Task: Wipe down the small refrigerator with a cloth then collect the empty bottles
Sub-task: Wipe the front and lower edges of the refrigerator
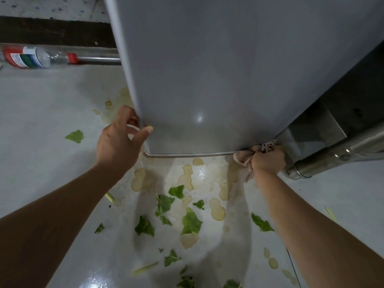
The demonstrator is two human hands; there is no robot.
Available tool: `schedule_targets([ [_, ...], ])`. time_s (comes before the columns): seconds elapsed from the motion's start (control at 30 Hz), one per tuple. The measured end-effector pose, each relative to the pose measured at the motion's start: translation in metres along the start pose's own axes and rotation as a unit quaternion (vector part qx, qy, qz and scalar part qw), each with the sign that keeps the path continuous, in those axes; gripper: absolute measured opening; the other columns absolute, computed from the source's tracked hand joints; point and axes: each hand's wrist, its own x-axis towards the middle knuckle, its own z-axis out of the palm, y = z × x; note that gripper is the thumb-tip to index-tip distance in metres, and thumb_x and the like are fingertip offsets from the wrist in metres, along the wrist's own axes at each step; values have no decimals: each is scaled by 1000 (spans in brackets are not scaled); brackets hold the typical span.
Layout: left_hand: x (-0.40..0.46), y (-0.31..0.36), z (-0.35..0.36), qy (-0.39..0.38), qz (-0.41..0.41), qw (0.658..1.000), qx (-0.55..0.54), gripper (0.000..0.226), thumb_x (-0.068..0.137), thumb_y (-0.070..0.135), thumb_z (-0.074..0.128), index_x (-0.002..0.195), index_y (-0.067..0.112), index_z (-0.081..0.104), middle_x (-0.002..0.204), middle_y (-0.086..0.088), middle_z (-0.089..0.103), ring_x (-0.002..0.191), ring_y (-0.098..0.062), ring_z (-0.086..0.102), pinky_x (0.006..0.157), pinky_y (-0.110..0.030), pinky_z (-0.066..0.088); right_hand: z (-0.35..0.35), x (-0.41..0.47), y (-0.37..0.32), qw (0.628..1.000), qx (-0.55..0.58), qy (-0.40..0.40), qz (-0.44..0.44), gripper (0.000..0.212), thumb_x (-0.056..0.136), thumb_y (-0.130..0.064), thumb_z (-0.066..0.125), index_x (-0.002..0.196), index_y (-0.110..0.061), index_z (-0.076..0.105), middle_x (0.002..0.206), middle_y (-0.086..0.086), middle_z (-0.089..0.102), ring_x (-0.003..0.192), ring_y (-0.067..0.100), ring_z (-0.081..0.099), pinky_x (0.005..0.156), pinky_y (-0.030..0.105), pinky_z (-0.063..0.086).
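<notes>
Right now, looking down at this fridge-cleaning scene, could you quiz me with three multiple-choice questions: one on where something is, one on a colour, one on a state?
1. Where is the cloth?
A. Bunched in the right hand at the fridge's bottom right corner
B. Lying on top of the bottle
C. Draped over the left forearm

2. What colour is the cap on the plastic bottle lying on the floor?
A. Blue
B. Red
C. Yellow

3. What state is the floor in front of the refrigerator in?
A. Dry and swept
B. Covered with a mat
C. Dirty with yellowish puddles and green leaf scraps

Answers: 1 A, the right hand clenches the cloth against the lower door edge, while the left hand grips the other corner. 2 B, the cap is red. 3 C, puddles and torn leaves lie scattered there.
</notes>
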Motion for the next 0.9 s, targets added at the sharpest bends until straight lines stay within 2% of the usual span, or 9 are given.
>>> schedule_targets([
  [0.03,1,-1,-1,-4,4,1000,1,31,84,39,59,101,15,46,91,5,63,85,-19,64,75,-41,52,3,-6,1,999,-21,-3,-24,30,86,-6,57,115,1,52,99,14,61,91,28,60,72,19,45],
  [0.1,2,-3,-2,-11,10,1000,4,30,85,39,59,99,17,45,91,5,63,83,-18,63,71,-37,49,12,-18,-2,997,-53,26,-54,5,88,1,45,89,-3,49,74,4,52,69,18,49,58,20,43],
  [0.13,3,-4,-2,-11,12,1000,6,28,85,39,59,96,18,44,89,6,62,81,-17,62,70,-34,46,17,-20,-3,996,-50,50,-58,12,88,3,41,82,-5,46,67,-1,47,62,15,44,55,23,40],
  [0.23,5,-5,-3,-17,13,1000,5,26,85,38,60,90,24,39,83,12,57,77,-15,59,71,-33,44,30,-46,-6,995,-49,60,-63,12,85,5,46,90,-4,52,66,-6,45,62,14,43,68,24,40],
  [0.33,5,-11,-6,-37,18,999,-6,23,85,29,60,89,31,38,79,22,54,78,-12,60,73,-33,46,43,-71,-5,997,-31,53,-52,14,83,4,48,93,-6,53,73,-3,50,72,18,45,72,25,37],
  [0.43,5,-22,-14,-82,33,995,-40,30,84,9,57,97,34,44,91,18,61,86,-11,66,80,-33,51,58,-97,-9,998,-9,41,-55,18,82,7,46,86,-11,45,62,-12,41,64,17,42,69,24,34],
  [0.57,6,-30,-27,-150,68,983,-82,45,83,-6,54,115,26,51,103,12,64,98,-9,65,91,-32,52,83,-132,-10,999,13,20,-40,18,83,4,46,84,-13,41,63,-16,39,63,16,42,72,24,36],
  [0.77,3,-48,-49,-156,94,983,-36,53,83,-2,57,129,22,50,118,4,63,108,-14,60,94,-36,49,117,-180,-16,1000,23,-9,-13,13,87,-3,49,89,-14,43,72,-7,43,66,15,42,65,18,30],
  [0.9,-1,-60,-64,-157,64,985,5,48,85,1,56,126,27,51,118,7,63,109,-12,58,92,-33,48,134,-209,-20,993,106,-47,-1,21,87,3,43,85,-18,42,65,-12,50,54,-3,46,63,12,36],
])
